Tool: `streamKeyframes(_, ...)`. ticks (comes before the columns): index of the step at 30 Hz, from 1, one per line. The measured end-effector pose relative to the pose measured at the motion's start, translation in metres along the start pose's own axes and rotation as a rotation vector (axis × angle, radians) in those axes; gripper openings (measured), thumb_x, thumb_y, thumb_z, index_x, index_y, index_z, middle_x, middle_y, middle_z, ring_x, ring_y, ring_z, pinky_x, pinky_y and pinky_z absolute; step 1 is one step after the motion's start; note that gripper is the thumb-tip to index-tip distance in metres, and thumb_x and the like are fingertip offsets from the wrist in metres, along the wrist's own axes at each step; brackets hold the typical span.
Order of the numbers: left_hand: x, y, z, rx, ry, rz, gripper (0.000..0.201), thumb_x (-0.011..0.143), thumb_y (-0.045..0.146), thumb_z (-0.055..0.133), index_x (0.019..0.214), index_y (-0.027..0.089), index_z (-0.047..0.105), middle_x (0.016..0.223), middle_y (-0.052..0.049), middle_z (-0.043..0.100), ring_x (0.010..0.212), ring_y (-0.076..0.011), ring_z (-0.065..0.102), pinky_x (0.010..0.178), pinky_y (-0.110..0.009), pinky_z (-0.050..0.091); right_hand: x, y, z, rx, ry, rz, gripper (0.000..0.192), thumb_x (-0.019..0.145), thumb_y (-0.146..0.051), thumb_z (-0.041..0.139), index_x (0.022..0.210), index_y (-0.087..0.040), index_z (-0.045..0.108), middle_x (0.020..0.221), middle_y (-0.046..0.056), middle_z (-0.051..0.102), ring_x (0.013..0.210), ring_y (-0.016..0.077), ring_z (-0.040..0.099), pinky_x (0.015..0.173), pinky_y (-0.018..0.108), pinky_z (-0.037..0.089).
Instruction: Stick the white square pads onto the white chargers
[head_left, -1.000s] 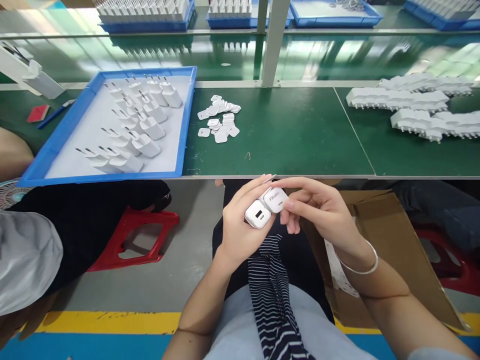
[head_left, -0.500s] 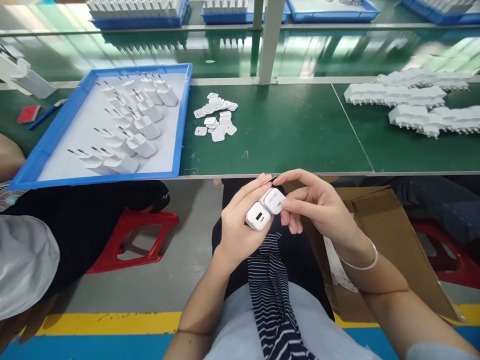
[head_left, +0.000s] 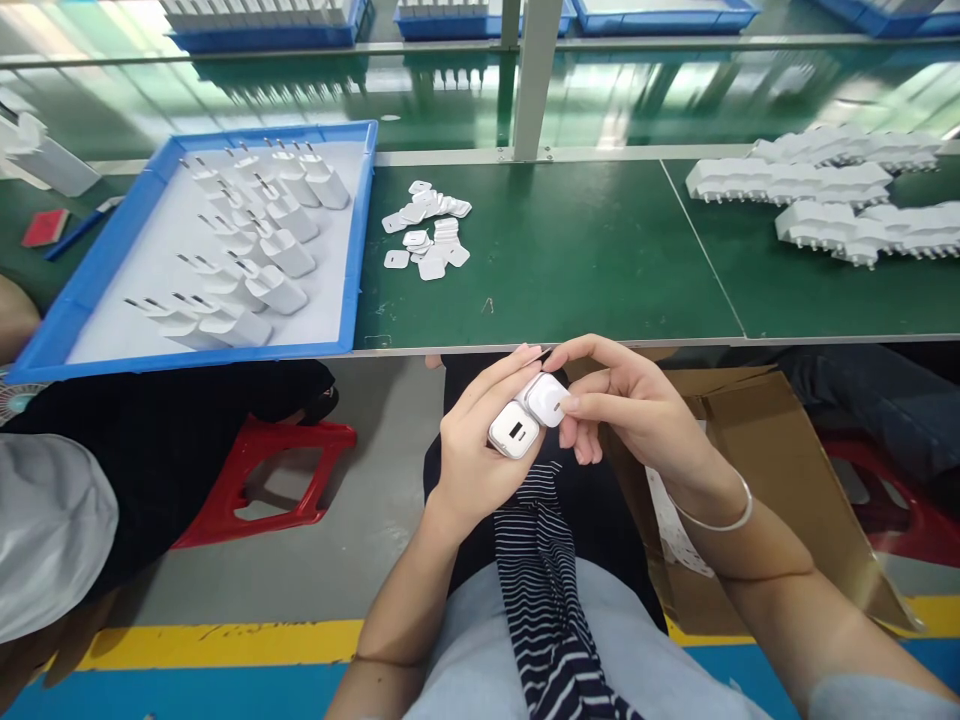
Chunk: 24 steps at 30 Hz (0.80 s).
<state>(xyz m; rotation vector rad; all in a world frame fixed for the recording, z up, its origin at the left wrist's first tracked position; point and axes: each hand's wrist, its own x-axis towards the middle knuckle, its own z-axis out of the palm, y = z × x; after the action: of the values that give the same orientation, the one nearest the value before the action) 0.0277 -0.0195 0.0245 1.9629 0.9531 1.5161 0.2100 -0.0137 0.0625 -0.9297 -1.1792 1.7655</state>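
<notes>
L hand [head_left: 476, 440] has 2 white chargers side by side, over the lap, just off the bench front edge, slotted ends facing up. Fingers wrapped round the pair, lying close together. Near charger [head_left: 514, 430] shows 1 big dark slot + 1 small; far charger [head_left: 546, 398] shows 1 small slot nr its R edge. R hand [head_left: 634, 405]: thumb tip on far charger's R edge, index arched to its top edge, other fingers curled; can't tell if it's a pinch or just a press. L fingers block the view of the charger sides.

Around: blue tray [head_left: 367, 200] on bench [head_left: 585, 260], L side, w/ white plugs [head_left: 277, 288], pins up. Pile of small white plates [head_left: 431, 232] just R of tray. White plug rows [head_left: 787, 182] far R. Post [head_left: 534, 90] at bench back, btwn pile & rows. Open cardboard box [head_left: 780, 480] below bench on R, partly hidden by R forearm. Red stool [head_left: 262, 480] on L, co-worker's sleeve [head_left: 56, 520] beyond.
</notes>
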Motion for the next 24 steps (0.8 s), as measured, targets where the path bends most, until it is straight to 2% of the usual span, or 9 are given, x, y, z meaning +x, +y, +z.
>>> streamKeyframes(5, -0.001, -0.001, 0.001, 0.014, -0.012, 0.002, 0.048, 0.079, 0.002, 0.074, 0.125, 0.016, 0.068, 0.133, -0.013, 0.07, 0.124, -0.0237, 0.068, 0.109, -0.037, 0.056, 0.003, -0.003, -0.003, -0.019, -0.019, 0.064, 0.023, 0.088, -0.013, 0.064, 0.109, -0.019, 0.056, 0.062, -0.001, 0.075, 0.042, 0.0116, 0.066, 0.041, 0.015, 0.052)
streamKeyframes(11, -0.002, -0.004, 0.003, 0.023, -0.009, -0.029, 0.045, 0.082, 0.007, 0.073, 0.125, 0.02, 0.068, 0.133, -0.01, 0.07, 0.123, -0.0245, 0.069, 0.108, -0.041, 0.057, 0.005, -0.003, -0.004, -0.068, 0.001, 0.07, 0.023, 0.088, -0.015, 0.066, 0.107, -0.02, 0.053, 0.062, -0.002, 0.074, 0.042, 0.0111, 0.065, 0.04, 0.015, 0.052)
streamKeyframes(17, -0.002, -0.005, 0.003, -0.001, -0.002, -0.063, 0.047, 0.078, 0.005, 0.077, 0.123, 0.019, 0.07, 0.131, -0.012, 0.071, 0.122, -0.0233, 0.069, 0.107, -0.04, 0.058, 0.006, -0.002, -0.002, -0.086, 0.032, 0.079, 0.023, 0.089, -0.015, 0.064, 0.105, -0.021, 0.05, 0.061, -0.002, 0.073, 0.042, 0.0116, 0.065, 0.04, 0.015, 0.051)
streamKeyframes(24, -0.001, -0.002, 0.005, -0.009, 0.054, -0.11, 0.045, 0.077, 0.007, 0.079, 0.12, 0.021, 0.071, 0.129, -0.008, 0.072, 0.121, -0.0219, 0.069, 0.11, -0.04, 0.056, 0.005, 0.008, 0.005, 0.027, 0.073, -0.046, 0.019, 0.091, -0.019, 0.069, 0.101, -0.02, 0.053, 0.065, -0.001, 0.075, 0.045, 0.0115, 0.067, 0.043, 0.017, 0.054)
